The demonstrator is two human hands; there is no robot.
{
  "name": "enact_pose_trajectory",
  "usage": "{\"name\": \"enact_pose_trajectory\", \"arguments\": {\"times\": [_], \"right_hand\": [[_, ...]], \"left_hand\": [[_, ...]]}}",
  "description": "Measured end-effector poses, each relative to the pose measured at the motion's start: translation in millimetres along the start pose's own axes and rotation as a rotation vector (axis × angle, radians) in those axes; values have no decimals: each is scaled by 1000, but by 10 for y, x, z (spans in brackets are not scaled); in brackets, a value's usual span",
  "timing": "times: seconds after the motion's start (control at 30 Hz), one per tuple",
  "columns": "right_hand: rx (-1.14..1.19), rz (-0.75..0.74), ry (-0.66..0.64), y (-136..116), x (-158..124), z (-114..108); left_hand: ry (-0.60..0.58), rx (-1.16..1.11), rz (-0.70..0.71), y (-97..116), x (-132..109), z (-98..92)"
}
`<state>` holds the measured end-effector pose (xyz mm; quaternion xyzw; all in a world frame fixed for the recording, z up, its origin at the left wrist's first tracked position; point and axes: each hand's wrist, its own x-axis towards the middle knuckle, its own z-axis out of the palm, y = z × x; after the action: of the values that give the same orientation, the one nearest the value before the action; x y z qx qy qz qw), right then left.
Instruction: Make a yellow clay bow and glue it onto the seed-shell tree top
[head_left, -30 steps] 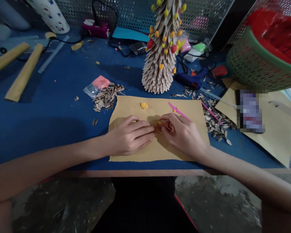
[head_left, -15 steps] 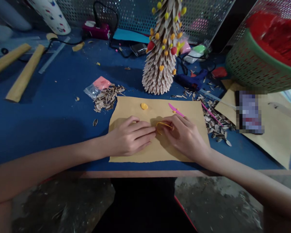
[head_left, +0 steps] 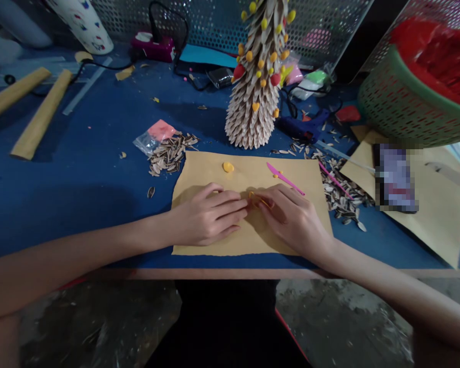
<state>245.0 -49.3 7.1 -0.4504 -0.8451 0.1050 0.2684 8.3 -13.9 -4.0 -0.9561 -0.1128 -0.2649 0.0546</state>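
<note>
My right hand (head_left: 297,217) pinches a thin orange-yellow strand (head_left: 261,199), looped and probably modelling clay, over a tan sheet of paper (head_left: 210,176). Close to the strand's left side are the fingertips of my left hand (head_left: 210,214), which lies palm down with its fingers stretched out. Whether those fingertips touch the strand is hard to tell. A small yellow-orange lump (head_left: 228,167) rests near the sheet's top. Above my right hand lies a pink plastic knife (head_left: 285,179) with tiny orange bits beside it.
Behind the sheet stands a cone-shaped tree (head_left: 250,120) of overlapping shells with coloured balls. Sunflower seed shells (head_left: 168,156) lie left, with more (head_left: 343,202) to the right. A blue glue gun (head_left: 306,125), phone (head_left: 396,176) and green basket (head_left: 391,102) occupy the right side.
The strand in my right hand has turned, its loop now smaller and lower at the right. My right fingers have shifted slightly, showing more of the pink knife. My left hand is almost still.
</note>
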Motion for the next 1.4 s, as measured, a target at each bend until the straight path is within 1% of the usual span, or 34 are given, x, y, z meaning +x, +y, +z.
{"name": "enact_pose_trajectory", "arguments": {"times": [0.3,0.4,0.6,0.77,0.93,1.23,1.4], "right_hand": [[-103,-7,45,34,1,-12],[-120,-10,38,31,-9,-13],[-90,33,13,20,-8,-10],[-17,83,28,24,0,-23],[5,88,37,-2,-9,-46],[0,59,49,16,-16,-51],[-21,26,80,16,-47,-28]], "left_hand": [[-6,48,46,-1,48,-52],[-6,62,59,2,58,-53],[-28,82,53,0,70,-57],[-34,65,63,-8,67,-58],[-40,74,66,-13,74,-59],[12,56,5,-19,87,-59],[14,40,-129,-47,198,-21]]}}
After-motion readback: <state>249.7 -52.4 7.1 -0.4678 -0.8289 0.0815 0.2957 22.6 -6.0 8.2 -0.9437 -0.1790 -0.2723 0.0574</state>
